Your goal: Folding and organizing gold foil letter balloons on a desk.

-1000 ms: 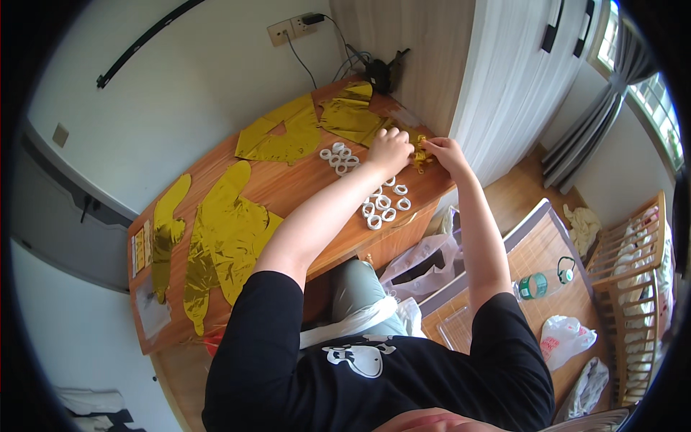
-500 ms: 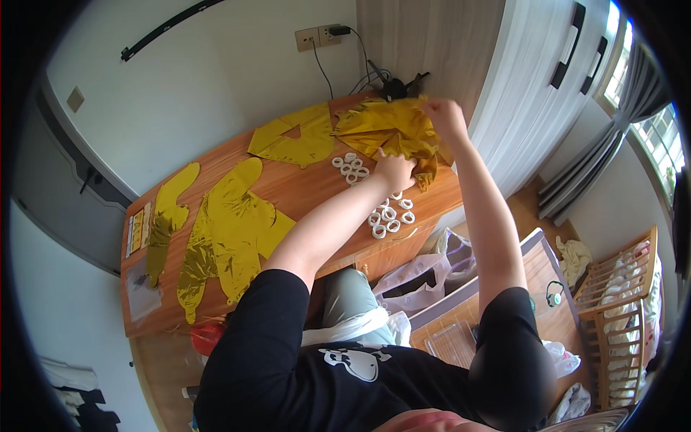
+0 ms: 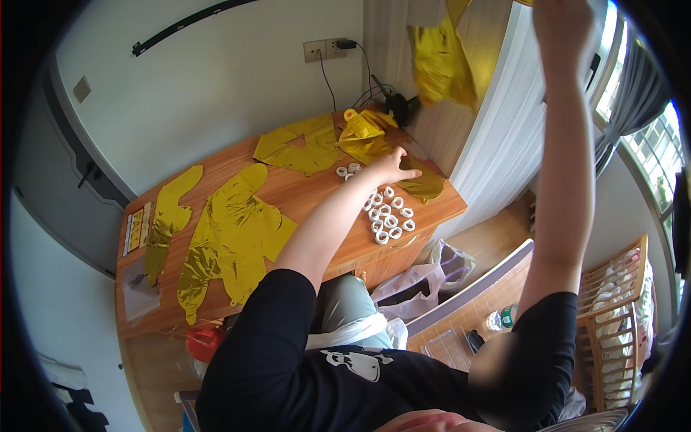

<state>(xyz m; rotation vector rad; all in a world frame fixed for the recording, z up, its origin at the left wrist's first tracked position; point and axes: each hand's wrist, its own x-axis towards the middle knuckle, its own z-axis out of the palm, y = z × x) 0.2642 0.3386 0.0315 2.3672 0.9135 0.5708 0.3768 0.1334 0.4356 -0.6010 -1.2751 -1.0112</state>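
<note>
My right hand [image 3: 565,32] is raised high at the upper right, blurred and partly cut by the frame edge. Its fingers seem closed on a gold foil balloon [image 3: 443,65], which hangs limp before the wardrobe. Over the desk [image 3: 317,186] my left hand [image 3: 392,167] is open, thumb and fingers apart. Beneath and beyond it lie crumpled gold foil [image 3: 363,133] and a flat foil end [image 3: 425,186]. Several small white rings [image 3: 391,222], like rolls of ribbon or tape, sit near my left forearm. More flat balloons [image 3: 227,230] are spread to the left.
A power outlet [image 3: 324,50] with cables is on the wall behind the desk. The pale wardrobe [image 3: 497,122] stands at the desk's right end. Plastic bags [image 3: 417,288] are beside the desk, and a wooden crib [image 3: 612,317] stands at far right.
My right hand has risen up and right, lifting a gold foil balloon off the pile. My left hand has let go of the foil and opened. Other foil pieces now show on the desk.
</note>
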